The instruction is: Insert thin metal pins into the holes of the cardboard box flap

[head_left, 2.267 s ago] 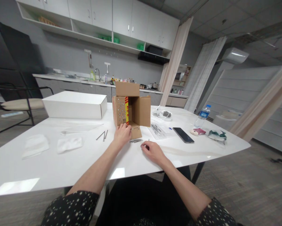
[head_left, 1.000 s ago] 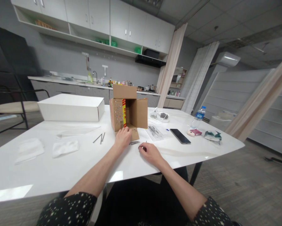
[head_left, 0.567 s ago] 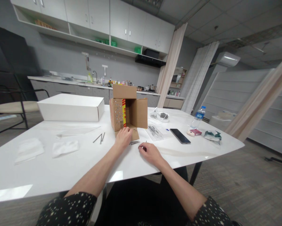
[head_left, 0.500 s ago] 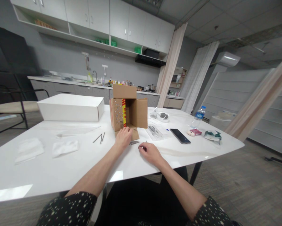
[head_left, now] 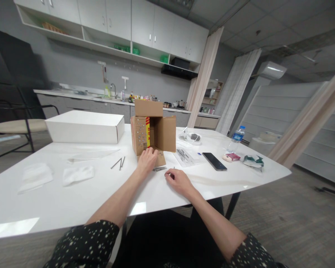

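A cardboard box with a red and yellow strip stands on the white table, its opening facing me and its flaps spread. My left hand is at the lower flap, fingers curled together in front of the opening; what they hold, if anything, is hidden. My right hand rests on the table, thumb and fingers closed on a thin dark thing that looks like a nail. Several loose nails lie between my hands. More nails lie apart to the left.
Left are a white box, a clear plastic bag and white cloths. Right are a bag of small metal pieces, a phone, a water bottle, a red-and-white packet and a green-and-white wrapper.
My left hand has moved slightly up and toward the box opening. My right hand stays where it was, and the box and nails have not visibly moved.
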### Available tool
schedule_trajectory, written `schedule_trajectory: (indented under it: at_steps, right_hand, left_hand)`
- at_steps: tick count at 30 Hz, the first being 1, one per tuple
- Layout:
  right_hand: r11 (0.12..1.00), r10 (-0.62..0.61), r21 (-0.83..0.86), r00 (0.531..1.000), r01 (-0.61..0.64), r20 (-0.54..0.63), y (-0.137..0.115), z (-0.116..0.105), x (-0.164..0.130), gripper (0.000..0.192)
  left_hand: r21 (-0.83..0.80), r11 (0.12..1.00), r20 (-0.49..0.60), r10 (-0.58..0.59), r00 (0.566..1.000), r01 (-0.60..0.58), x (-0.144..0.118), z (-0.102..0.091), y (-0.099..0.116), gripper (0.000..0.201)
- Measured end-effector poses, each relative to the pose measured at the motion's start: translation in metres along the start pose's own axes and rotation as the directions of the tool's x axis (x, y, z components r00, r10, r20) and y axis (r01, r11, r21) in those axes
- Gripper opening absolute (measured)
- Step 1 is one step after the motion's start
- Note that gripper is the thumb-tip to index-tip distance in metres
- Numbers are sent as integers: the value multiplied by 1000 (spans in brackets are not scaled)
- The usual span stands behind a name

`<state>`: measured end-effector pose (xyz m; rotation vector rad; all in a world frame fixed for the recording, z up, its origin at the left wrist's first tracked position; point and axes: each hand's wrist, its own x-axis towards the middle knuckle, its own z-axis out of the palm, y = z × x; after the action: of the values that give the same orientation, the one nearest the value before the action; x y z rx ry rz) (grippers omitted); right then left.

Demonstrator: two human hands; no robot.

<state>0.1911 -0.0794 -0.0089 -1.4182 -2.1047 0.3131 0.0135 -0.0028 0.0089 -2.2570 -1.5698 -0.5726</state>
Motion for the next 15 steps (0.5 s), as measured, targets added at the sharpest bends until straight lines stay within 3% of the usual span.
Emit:
schedule_trajectory:
  at_steps: [5, 15]
  right_hand:
    - [1000, -6, 1, 1000, 6, -2, 0, -1, 0, 21]
    - [1000, 0, -6, 1000, 0, 4, 0, -1, 0, 21]
  left_hand:
    - [-10, 1000, 3, -4, 1000, 4, -1, -9, 1, 27]
    - [33, 998, -30, -46, 998, 47, -1, -5, -3, 26]
